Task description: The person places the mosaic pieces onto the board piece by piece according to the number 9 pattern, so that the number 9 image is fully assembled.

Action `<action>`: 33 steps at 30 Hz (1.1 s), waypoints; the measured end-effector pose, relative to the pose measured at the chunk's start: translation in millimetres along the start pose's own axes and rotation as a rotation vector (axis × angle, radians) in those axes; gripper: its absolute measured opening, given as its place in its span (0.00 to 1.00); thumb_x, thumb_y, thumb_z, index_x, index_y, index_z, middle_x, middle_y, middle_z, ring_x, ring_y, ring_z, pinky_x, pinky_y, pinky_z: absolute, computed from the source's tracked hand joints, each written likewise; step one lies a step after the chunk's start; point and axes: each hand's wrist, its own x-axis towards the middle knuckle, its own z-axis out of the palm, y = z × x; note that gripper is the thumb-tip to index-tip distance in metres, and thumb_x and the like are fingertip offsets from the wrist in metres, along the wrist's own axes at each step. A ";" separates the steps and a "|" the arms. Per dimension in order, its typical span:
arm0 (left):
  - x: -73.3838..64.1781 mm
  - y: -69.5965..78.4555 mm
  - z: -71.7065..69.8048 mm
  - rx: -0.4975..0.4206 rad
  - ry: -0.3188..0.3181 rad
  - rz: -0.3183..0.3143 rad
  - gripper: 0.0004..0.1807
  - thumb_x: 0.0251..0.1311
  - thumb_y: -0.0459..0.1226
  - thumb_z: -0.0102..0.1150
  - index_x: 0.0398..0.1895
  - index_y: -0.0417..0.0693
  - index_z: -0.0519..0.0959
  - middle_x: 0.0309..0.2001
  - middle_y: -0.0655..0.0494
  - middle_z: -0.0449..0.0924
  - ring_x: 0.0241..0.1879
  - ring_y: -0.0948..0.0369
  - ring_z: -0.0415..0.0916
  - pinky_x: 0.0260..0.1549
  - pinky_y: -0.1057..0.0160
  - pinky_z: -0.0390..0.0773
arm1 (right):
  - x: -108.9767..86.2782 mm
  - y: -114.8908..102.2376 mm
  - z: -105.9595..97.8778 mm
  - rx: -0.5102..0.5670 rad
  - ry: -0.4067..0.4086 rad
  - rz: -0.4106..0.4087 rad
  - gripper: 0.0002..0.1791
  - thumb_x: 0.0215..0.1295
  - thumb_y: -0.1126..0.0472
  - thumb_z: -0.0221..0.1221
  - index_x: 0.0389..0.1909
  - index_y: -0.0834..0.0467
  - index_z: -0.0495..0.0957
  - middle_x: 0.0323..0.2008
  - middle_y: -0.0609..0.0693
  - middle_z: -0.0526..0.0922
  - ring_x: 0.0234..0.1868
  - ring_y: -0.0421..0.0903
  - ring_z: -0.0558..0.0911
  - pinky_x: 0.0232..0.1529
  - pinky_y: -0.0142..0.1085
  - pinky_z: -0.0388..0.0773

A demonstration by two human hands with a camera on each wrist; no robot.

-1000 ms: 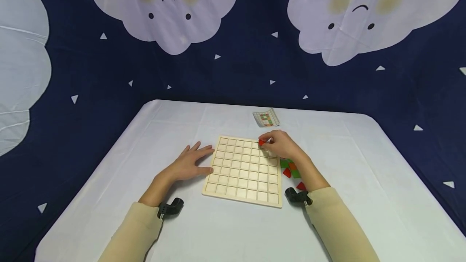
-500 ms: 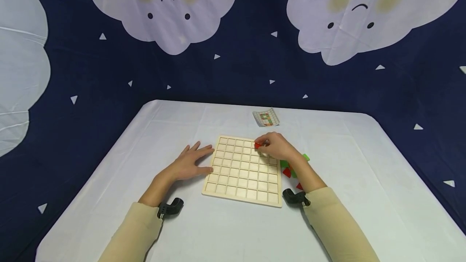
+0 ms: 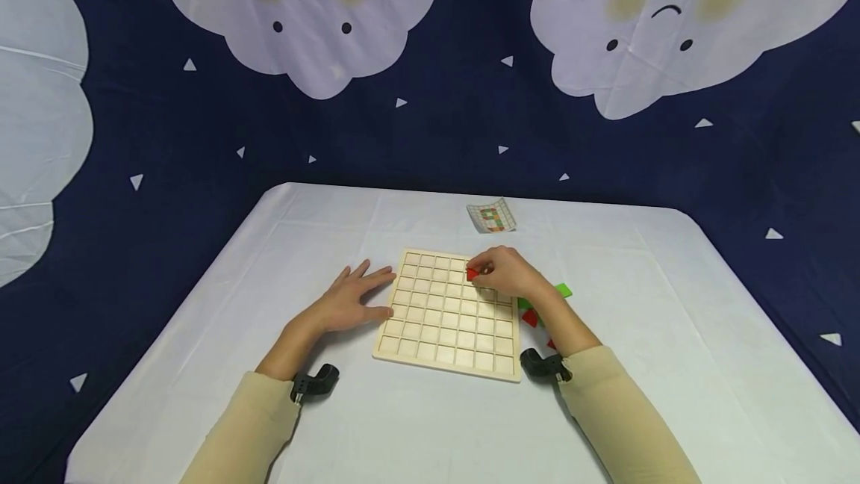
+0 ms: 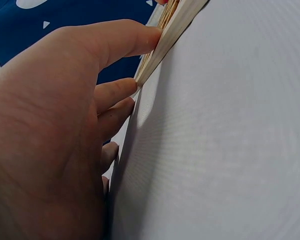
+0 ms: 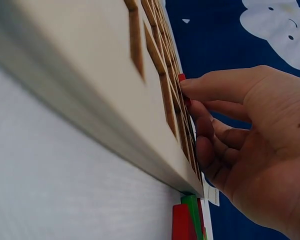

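A pale wooden grid board (image 3: 443, 318) lies on the white table. My right hand (image 3: 507, 272) pinches a small red tile (image 3: 472, 274) between thumb and fingers, over the board's far right part. In the right wrist view the red tile (image 5: 182, 77) sits at the thumb tip, close against the grid, and most of it is hidden. My left hand (image 3: 348, 302) rests at the board's left edge with fingers spread. The left wrist view shows its thumb and a fingertip touching the side of the board (image 4: 162, 50).
Red tiles (image 3: 530, 317) and green tiles (image 3: 563, 290) lie right of the board, partly hidden by my right forearm. A curled paper card (image 3: 492, 216) with a coloured grid pattern lies beyond the board. A dark blue cloth with clouds hangs behind the table.
My right hand has moved a little left and nearer with the red tile, from the board's far edge to squares closer in. The left hand has stayed in place.
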 end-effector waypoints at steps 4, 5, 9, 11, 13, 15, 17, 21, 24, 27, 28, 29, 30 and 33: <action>-0.7 1.5 -1.4 0.003 -0.001 0.003 0.40 0.55 0.57 0.61 0.70 0.55 0.66 0.72 0.59 0.57 0.74 0.50 0.38 0.69 0.45 0.33 | -0.1 0.3 0.4 0.008 0.001 -0.001 0.19 0.57 0.59 0.68 0.50 0.56 0.83 0.41 0.47 0.83 0.42 0.44 0.79 0.43 0.41 0.78; -1.2 1.8 -1.6 0.002 -0.001 -0.002 0.40 0.55 0.57 0.61 0.70 0.56 0.66 0.72 0.60 0.57 0.74 0.50 0.38 0.69 0.46 0.33 | 0.1 0.1 0.9 0.015 -0.001 0.001 0.19 0.57 0.58 0.68 0.50 0.56 0.83 0.41 0.47 0.83 0.42 0.44 0.79 0.42 0.40 0.78; -3.2 2.0 -2.5 -0.005 0.000 -0.008 0.40 0.55 0.57 0.62 0.70 0.55 0.66 0.72 0.59 0.57 0.74 0.50 0.38 0.69 0.45 0.33 | -0.9 -1.4 1.9 0.026 -0.017 -0.011 0.19 0.56 0.59 0.68 0.50 0.57 0.83 0.41 0.47 0.83 0.40 0.43 0.79 0.40 0.39 0.78; -3.1 1.5 -2.5 -0.005 0.002 -0.009 0.40 0.55 0.57 0.61 0.70 0.56 0.66 0.72 0.60 0.57 0.74 0.50 0.38 0.69 0.46 0.33 | -1.4 -2.2 1.6 0.023 -0.018 -0.011 0.19 0.56 0.59 0.68 0.50 0.57 0.83 0.41 0.47 0.83 0.39 0.43 0.79 0.39 0.39 0.78; -2.3 1.3 -2.3 -0.005 0.005 0.001 0.40 0.55 0.57 0.61 0.70 0.55 0.66 0.72 0.59 0.57 0.74 0.50 0.38 0.69 0.45 0.33 | -1.9 -2.6 0.8 0.013 -0.016 -0.008 0.19 0.56 0.59 0.68 0.50 0.56 0.83 0.41 0.47 0.84 0.39 0.43 0.79 0.38 0.38 0.78; -1.5 0.9 -1.7 -0.005 0.008 0.007 0.40 0.55 0.57 0.61 0.70 0.55 0.66 0.72 0.59 0.57 0.74 0.50 0.38 0.69 0.45 0.33 | -2.1 -2.2 0.5 0.006 -0.019 -0.008 0.19 0.57 0.59 0.67 0.51 0.56 0.83 0.42 0.47 0.83 0.39 0.42 0.79 0.39 0.38 0.78; -0.8 0.7 -1.1 -0.008 0.008 0.007 0.40 0.55 0.57 0.61 0.71 0.56 0.66 0.72 0.59 0.57 0.74 0.50 0.38 0.69 0.45 0.33 | -2.1 -1.9 -0.2 0.001 -0.025 -0.012 0.19 0.57 0.59 0.67 0.51 0.56 0.83 0.42 0.46 0.83 0.40 0.42 0.79 0.40 0.38 0.78; -0.2 -0.1 -0.2 -0.008 0.010 0.005 0.40 0.55 0.57 0.61 0.71 0.56 0.65 0.72 0.60 0.57 0.74 0.50 0.37 0.69 0.46 0.33 | -1.6 -1.2 -0.9 -0.002 -0.033 -0.031 0.19 0.57 0.59 0.67 0.51 0.57 0.83 0.42 0.46 0.83 0.41 0.43 0.79 0.42 0.40 0.78; 0.4 -0.4 -0.3 -0.007 0.014 0.004 0.40 0.55 0.57 0.61 0.71 0.56 0.65 0.72 0.60 0.57 0.74 0.50 0.38 0.69 0.45 0.33 | -1.6 -0.8 -1.5 0.003 -0.037 -0.043 0.20 0.57 0.59 0.68 0.51 0.57 0.83 0.43 0.47 0.83 0.41 0.43 0.79 0.42 0.40 0.78; 0.6 -0.1 -0.1 -0.012 0.009 0.005 0.40 0.55 0.57 0.62 0.71 0.56 0.65 0.72 0.59 0.57 0.74 0.50 0.37 0.69 0.45 0.32 | -2.0 0.1 -1.3 0.010 -0.044 -0.047 0.20 0.56 0.59 0.68 0.51 0.57 0.83 0.44 0.47 0.83 0.42 0.43 0.79 0.42 0.39 0.78; 0.6 -0.2 0.1 -0.013 0.007 0.005 0.40 0.55 0.57 0.62 0.71 0.56 0.65 0.72 0.59 0.57 0.74 0.50 0.37 0.69 0.45 0.32 | -2.2 0.5 -1.2 0.013 -0.045 -0.046 0.20 0.56 0.59 0.68 0.51 0.57 0.83 0.45 0.47 0.83 0.42 0.43 0.79 0.42 0.39 0.78; 0.5 -0.1 0.3 -0.014 0.004 0.005 0.40 0.55 0.57 0.62 0.71 0.56 0.65 0.72 0.59 0.57 0.74 0.50 0.37 0.69 0.45 0.32 | -2.5 0.7 -1.0 0.016 -0.046 -0.047 0.20 0.56 0.59 0.68 0.51 0.57 0.83 0.45 0.47 0.83 0.42 0.43 0.79 0.42 0.39 0.78; 0.5 -0.1 0.5 -0.015 0.001 0.004 0.40 0.55 0.57 0.61 0.71 0.56 0.65 0.72 0.59 0.56 0.74 0.50 0.37 0.69 0.45 0.32 | -2.6 1.1 -0.8 0.018 -0.048 -0.046 0.20 0.56 0.59 0.68 0.51 0.57 0.83 0.45 0.47 0.83 0.42 0.43 0.79 0.42 0.39 0.78; 0.5 -0.2 1.3 -0.016 0.002 0.006 0.40 0.55 0.57 0.62 0.71 0.55 0.65 0.72 0.59 0.57 0.74 0.50 0.37 0.69 0.45 0.32 | -3.0 2.1 -0.8 0.027 -0.052 -0.046 0.20 0.57 0.59 0.68 0.51 0.57 0.83 0.45 0.47 0.83 0.42 0.43 0.79 0.42 0.39 0.78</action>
